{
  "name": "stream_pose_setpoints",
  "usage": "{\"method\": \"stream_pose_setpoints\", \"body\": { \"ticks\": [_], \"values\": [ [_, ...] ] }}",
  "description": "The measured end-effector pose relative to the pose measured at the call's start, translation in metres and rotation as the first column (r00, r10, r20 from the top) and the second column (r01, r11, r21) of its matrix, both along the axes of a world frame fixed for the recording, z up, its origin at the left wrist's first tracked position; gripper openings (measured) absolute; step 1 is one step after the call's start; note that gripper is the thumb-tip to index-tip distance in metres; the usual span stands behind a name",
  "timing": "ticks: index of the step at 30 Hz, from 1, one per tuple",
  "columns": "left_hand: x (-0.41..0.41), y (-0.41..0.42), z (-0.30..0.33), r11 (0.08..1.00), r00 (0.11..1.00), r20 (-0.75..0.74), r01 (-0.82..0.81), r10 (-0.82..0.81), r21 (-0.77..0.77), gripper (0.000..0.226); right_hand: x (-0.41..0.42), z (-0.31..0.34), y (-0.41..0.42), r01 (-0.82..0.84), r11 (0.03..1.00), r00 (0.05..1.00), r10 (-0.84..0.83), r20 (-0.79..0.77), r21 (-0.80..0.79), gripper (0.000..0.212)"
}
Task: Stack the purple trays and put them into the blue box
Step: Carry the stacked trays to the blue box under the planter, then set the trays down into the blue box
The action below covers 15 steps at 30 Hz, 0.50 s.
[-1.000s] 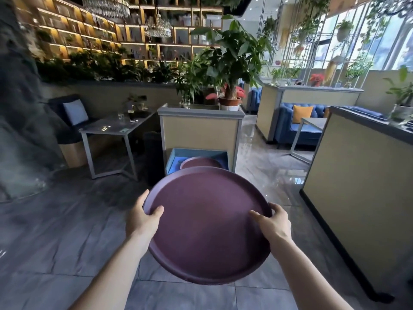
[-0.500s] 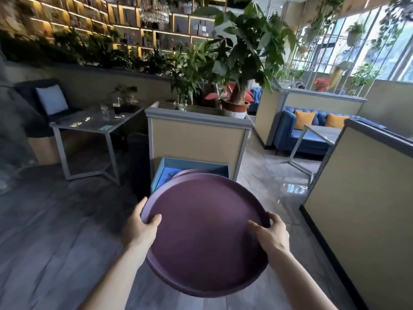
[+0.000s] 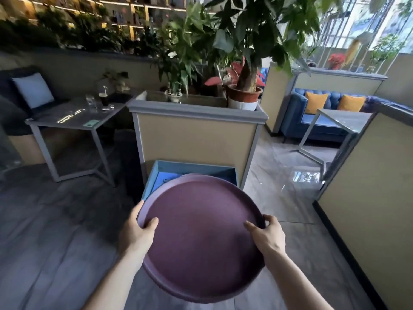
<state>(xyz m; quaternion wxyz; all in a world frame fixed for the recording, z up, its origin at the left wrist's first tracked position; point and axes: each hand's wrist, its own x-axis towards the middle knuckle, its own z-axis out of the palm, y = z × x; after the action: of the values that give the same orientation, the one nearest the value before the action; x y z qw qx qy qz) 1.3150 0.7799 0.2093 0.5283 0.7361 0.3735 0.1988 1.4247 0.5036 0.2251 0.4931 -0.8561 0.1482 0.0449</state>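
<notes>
I hold a round purple tray (image 3: 201, 236) in front of me with both hands, its face tilted toward me. My left hand (image 3: 136, 233) grips its left rim and my right hand (image 3: 267, 237) grips its right rim, thumbs on the tray's face. Just beyond the tray, the blue box (image 3: 156, 173) stands open on the floor against a beige planter wall. The tray's far edge covers most of the box's inside, so I cannot see what lies in it.
A beige planter partition (image 3: 196, 139) with potted plants rises right behind the box. A grey table (image 3: 73, 121) with glasses stands at the left. Another beige partition (image 3: 366, 186) lines the right side. Grey tiled floor (image 3: 55, 231) spreads around me.
The box and planter have come closer and larger in view. The purple tray seen in the box a second ago is now hidden behind the tray I carry.
</notes>
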Motion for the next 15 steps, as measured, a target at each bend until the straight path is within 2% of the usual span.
{"method": "stream_pose_setpoints", "body": {
  "ticks": [10,15],
  "values": [
    [0.175,0.045,-0.028,0.993,0.987,-0.128,-0.090,0.098,0.073,0.067,0.184,-0.039,0.050,-0.063,0.997,0.993,0.058,-0.099,-0.051,0.058],
    [0.230,0.065,-0.055,0.992,0.958,-0.266,-0.091,0.110,0.083,0.059,0.246,-0.059,0.067,-0.090,0.990,0.983,0.070,-0.171,-0.112,0.051]
  ]
}}
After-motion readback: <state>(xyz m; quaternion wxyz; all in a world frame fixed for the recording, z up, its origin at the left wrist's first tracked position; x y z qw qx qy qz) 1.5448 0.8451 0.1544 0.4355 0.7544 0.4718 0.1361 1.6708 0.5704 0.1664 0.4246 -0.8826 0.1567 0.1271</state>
